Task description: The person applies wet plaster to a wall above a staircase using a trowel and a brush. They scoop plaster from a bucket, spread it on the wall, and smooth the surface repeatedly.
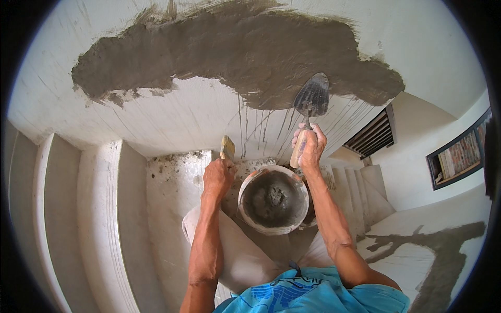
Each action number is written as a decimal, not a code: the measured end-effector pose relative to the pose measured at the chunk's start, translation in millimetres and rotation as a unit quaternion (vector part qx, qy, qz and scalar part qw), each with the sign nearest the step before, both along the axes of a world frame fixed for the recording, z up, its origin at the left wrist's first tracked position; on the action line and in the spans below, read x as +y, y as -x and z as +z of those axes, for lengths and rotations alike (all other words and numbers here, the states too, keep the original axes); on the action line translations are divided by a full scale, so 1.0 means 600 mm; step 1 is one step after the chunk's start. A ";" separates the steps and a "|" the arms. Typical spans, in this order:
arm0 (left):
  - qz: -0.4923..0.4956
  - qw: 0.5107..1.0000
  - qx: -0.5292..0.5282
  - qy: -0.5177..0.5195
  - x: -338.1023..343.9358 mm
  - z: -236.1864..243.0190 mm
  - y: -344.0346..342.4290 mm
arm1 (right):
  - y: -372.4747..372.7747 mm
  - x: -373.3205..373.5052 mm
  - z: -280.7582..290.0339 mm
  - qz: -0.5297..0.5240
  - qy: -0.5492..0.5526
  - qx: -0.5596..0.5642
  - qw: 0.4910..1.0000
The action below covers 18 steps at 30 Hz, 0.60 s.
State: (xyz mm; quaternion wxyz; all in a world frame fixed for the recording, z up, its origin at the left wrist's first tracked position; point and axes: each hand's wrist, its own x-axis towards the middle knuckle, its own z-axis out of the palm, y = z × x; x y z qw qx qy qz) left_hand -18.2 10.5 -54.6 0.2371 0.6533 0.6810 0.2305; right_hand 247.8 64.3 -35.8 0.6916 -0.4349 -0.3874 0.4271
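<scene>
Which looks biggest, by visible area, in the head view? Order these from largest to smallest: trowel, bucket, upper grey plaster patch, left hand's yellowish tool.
1. Upper grey plaster patch
2. Bucket
3. Trowel, partly covered by fingers
4. Yellowish tool, partly hidden

The mortar patch (235,49) is grey-brown against an off-white wall (198,107) — streaked below the patch with thin dark lines. The trowel (313,96) pairs a dark grey blade with a pale tan handle (297,154); the brush (227,148) is yellowish. A whitish bucket (269,230), smeared faint orange, rings grey mix (271,201). Pale beige trousers (245,261) meet a turquoise T-shirt (334,292) — printed in darker blue and black.
</scene>
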 end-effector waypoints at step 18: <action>0.003 1.000 0.003 0.019 0.001 0.007 0.003 | 0.128 0.018 0.103 0.125 -0.040 -0.126 0.983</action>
